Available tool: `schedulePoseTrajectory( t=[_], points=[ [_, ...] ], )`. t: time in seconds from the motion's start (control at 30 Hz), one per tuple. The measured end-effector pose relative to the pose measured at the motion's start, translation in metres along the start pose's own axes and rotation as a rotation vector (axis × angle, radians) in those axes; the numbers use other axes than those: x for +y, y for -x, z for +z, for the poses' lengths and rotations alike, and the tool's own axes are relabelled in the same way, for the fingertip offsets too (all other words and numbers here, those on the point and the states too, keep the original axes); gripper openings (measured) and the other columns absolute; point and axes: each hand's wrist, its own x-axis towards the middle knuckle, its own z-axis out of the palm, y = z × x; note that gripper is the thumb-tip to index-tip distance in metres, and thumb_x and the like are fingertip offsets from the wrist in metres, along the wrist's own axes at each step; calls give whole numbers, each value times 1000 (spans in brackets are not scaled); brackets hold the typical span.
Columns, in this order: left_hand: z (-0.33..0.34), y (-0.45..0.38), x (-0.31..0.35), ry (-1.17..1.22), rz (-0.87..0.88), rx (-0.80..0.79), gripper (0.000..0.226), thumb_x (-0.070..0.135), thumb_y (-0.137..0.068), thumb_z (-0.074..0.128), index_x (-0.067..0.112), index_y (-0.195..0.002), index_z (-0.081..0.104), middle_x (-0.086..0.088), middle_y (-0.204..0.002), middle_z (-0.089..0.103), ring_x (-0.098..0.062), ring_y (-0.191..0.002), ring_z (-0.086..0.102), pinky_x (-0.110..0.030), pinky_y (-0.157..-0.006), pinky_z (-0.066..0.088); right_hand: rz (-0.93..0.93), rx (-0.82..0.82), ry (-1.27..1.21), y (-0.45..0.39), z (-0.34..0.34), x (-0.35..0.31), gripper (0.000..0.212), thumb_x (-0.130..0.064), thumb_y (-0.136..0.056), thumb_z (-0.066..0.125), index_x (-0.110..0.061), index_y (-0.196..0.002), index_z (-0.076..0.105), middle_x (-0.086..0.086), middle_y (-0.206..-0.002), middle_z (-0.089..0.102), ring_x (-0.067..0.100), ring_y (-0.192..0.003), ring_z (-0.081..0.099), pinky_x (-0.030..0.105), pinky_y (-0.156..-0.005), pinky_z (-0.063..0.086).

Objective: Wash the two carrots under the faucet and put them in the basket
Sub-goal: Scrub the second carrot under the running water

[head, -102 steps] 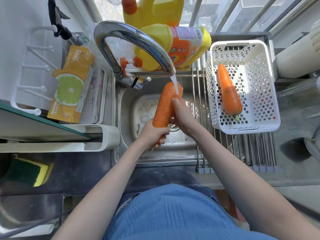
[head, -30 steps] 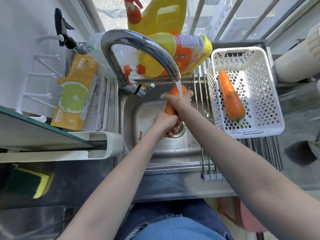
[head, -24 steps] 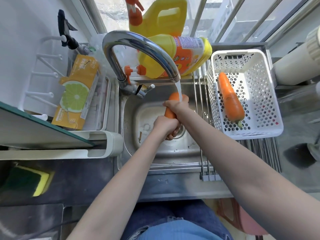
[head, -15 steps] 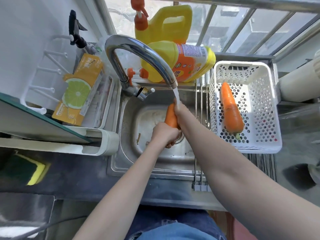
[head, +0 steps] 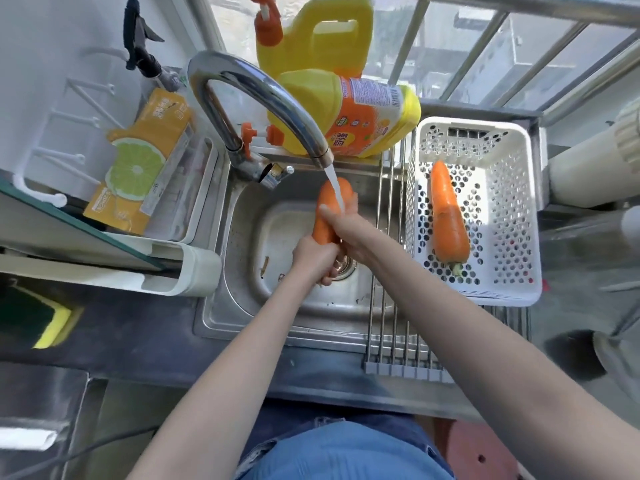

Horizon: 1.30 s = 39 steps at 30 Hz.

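My left hand [head: 317, 256] grips carrot [head: 329, 211] low; right hand [head: 346, 221], just slid back up, wraps its middle under faucet [head: 263, 95] stream. Rinsing continues. Other carrot [head: 446, 213] already in basket [head: 519, 216], to my right.

Steel sink [head: 304, 299] set in a dark countertop [head: 145, 344]. White wall [head: 55, 64] at left carries a white peg rack [head: 62, 147]. Barred window [head: 485, 46] directly behind; strong daylight enters, glare on the metal (bars run slanted in this wide view). Glass-edged shelf [head: 69, 233] at left. Roll-up steel rod rack [head: 398, 341] spans the sink's right side. Yellow-green sponge [head: 52, 323] on the counter, lower left.
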Motion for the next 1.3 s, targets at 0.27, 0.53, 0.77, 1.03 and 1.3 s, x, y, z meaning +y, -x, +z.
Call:
schedulePoseTrajectory(
  t=[0.27,0.53,0.77,1.03,1.3],
  points=[
    [-15,-1,3,146,95,-120,20,1,-80,49,17,-88,58,-4,-58,48,-11,-40,41,-17,-35,29,-103,-284,-151,16,-21,11,110,5,-88,62,-38,-150,-18,13,-154,28,29,-132,45,45,-106,43],
    [-14,8,-1,71,120,-147,12,6,-86,47,13,-79,53,-4,-54,48,-12,-37,40,-17,-36,27,-222,180,45,17,6,20,65,-46,-101,40,-19,-153,13,2,-137,48,20,-116,54,35,-94,46],
    [-18,9,11,210,38,-261,17,-9,-80,47,8,-77,45,-8,-59,43,-9,-34,37,-13,-33,22,-36,148,-232,4,3,-10,76,-72,-89,33,-10,-126,56,11,-105,64,23,-90,63,37,-80,52],
    [-34,7,-5,816,-371,-932,45,7,-48,85,8,-78,51,1,-49,44,-3,-28,38,-11,-23,25,-35,-203,-833,-12,-11,-30,67,-68,-89,39,-5,-99,59,5,-74,64,18,-63,63,28,-57,55],
    [-22,-3,6,-15,-54,-67,11,9,-78,64,14,-80,54,0,-59,53,-11,-38,43,-14,-35,24,-106,357,-590,-24,8,-38,67,-66,-80,55,-10,-117,65,15,-100,70,29,-75,70,41,-62,59]
  ],
)
